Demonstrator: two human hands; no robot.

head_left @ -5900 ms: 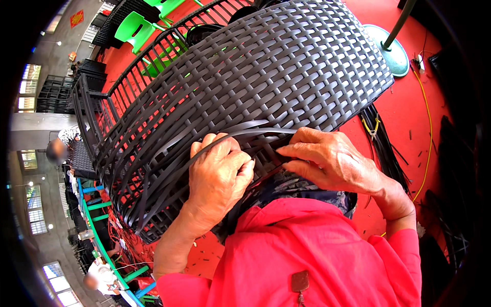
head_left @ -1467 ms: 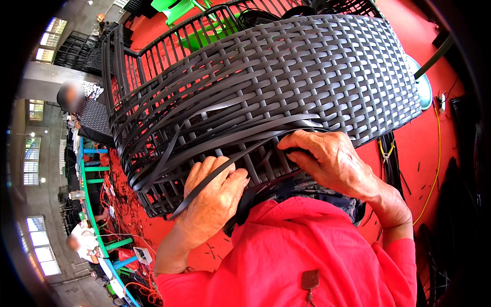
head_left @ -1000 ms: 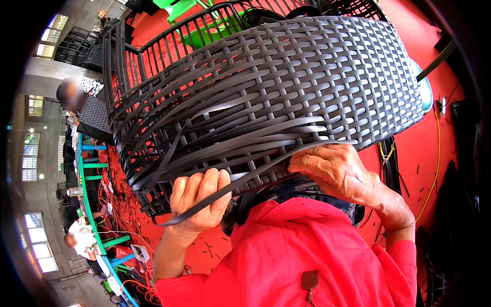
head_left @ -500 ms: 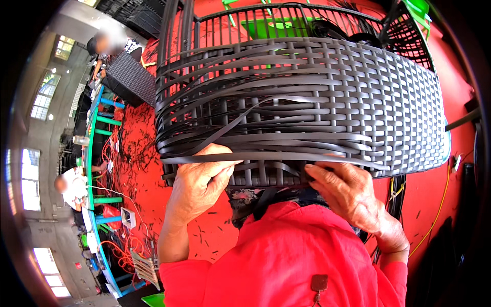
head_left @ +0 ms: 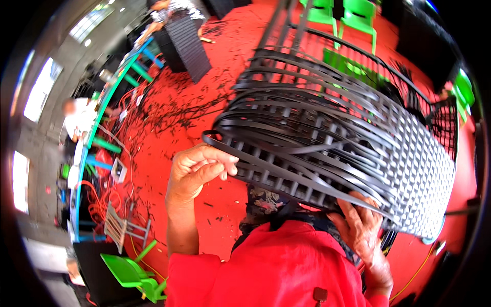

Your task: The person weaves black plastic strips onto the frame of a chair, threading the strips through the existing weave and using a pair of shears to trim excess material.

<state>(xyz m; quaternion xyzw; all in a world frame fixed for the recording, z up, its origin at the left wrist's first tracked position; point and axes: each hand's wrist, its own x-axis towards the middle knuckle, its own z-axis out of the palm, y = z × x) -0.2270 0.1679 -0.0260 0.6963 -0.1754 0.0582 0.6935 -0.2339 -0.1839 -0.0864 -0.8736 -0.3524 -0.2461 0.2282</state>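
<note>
A dark woven rattan-style furniture panel (head_left: 424,169) lies across in front of me, tightly woven at its right. Loose flat black strips (head_left: 286,110) bunch over its left half. Along the near edge one strip (head_left: 286,174) runs slantwise from a loop at the left corner toward my right hand. Beside that corner is my left hand (head_left: 192,171), its fingers half curled and apart, the fingertips close to the strip, with nothing visibly gripped. My right hand (head_left: 360,225) has its fingers bent around the strip at the panel's near edge; some fingertips are hidden.
Green chairs (head_left: 358,20) stand at the far side, and another green chair (head_left: 128,271) is at lower left. A long green-edged table (head_left: 94,130) runs along the left, with people near it. Black scraps litter the red floor (head_left: 169,123). Orange cords lie under the table.
The view has turned, so the panel sits further right and slants. My left hand has come away from beneath the strip to beside the corner. My right hand stays at the near edge.
</note>
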